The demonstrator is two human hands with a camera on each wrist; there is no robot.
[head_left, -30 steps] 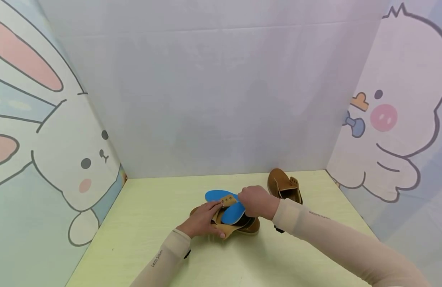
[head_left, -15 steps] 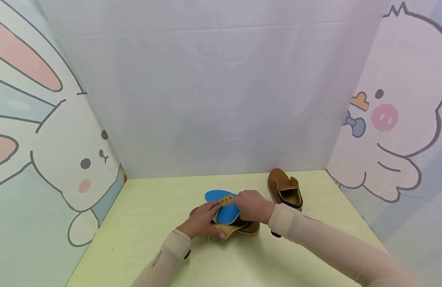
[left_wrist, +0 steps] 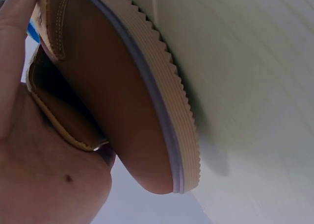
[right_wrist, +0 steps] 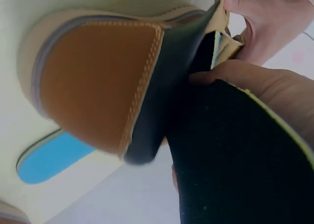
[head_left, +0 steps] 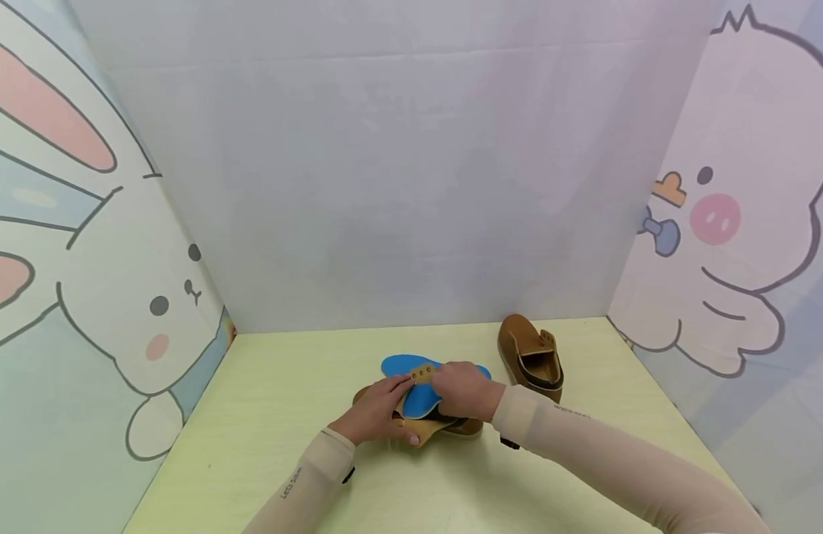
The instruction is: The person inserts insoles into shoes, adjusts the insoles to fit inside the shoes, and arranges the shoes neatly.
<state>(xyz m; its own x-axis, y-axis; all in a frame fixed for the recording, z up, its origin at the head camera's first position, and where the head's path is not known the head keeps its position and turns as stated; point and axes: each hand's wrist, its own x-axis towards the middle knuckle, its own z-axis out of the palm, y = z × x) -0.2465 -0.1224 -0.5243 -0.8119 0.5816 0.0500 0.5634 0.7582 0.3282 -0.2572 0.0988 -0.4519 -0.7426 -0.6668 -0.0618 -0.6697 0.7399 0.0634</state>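
blue-topped, dark-backed thin insole [head_left: 421, 399], pinched in the right hand [head_left: 468, 389], and it sits right at the mouth of the brown leather shoe with the pale ridged sole [left_wrist: 122, 101]! the right fingers are curled firmly on it, and its rounded blue tip pokes out ahead of them, pointing at the left hand [head_left: 378, 410]. and that left hand has the shoe's front, thumb on the near flap, fingers across at the tan leather flap with eyelets [head_left: 421, 373]. so the left is nearer the toe, the right nearer the heel. now check the lines: in the head view the shoe runs from toe at the left to heel at the right, heel closer to the person, while the insole slants from upper right to lower left. that crossing of long axes looks like the thing it all turns on; any deeper slide seems to ask for the two to line up. over in the right wrist view, the dark underside lies beside the black padded collar [right_wrist: 157, 87]; how deep the tip reaches, i can't tell. just behind, a flat blue insole [head_left: 401, 363] lies on the pale yellow-green table [head_left: 285, 386].
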